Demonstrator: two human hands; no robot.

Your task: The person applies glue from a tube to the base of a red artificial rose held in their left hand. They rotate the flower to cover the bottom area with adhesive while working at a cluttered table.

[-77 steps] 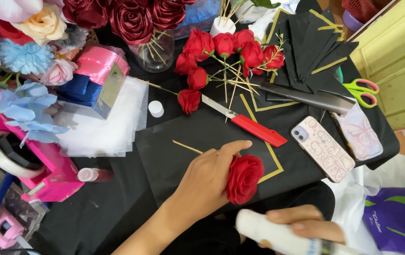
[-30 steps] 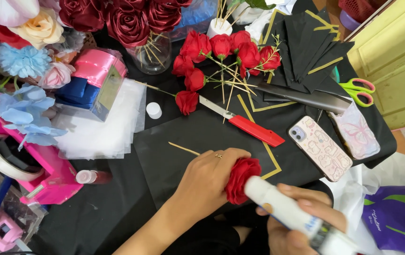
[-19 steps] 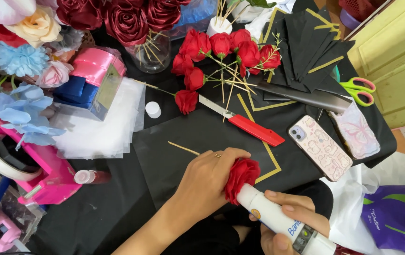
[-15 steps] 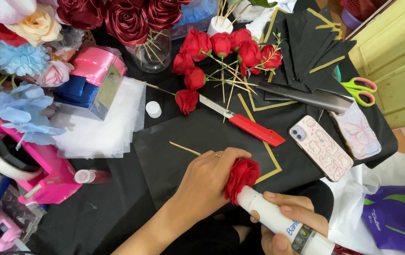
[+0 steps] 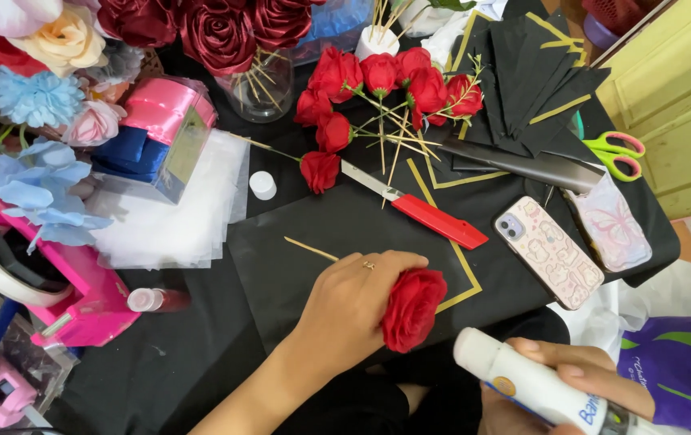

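Black cloth table (image 5: pixel 200 362), red rose (image 5: pixel 412 308) in left hand (image 5: pixel 355 304), glue stick (image 5: pixel 531 387) in right hand (image 5: pixel 579 383)

Bare forearms, no sleeves, thin ring on left hand (image 5: pixel 353 302), short nails

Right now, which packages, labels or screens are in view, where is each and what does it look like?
Glue tube: bottom right, in the right hand; white cylinder, printed label with a round orange mark.
Phone: right of centre, lying on black paper, back up; pale patterned case, screen hidden.
Clear pouch: beside the phone; pinkish butterfly print.
Purple bag: bottom right corner; purple with green shapes.
Left hand: holds a red rose; no label.
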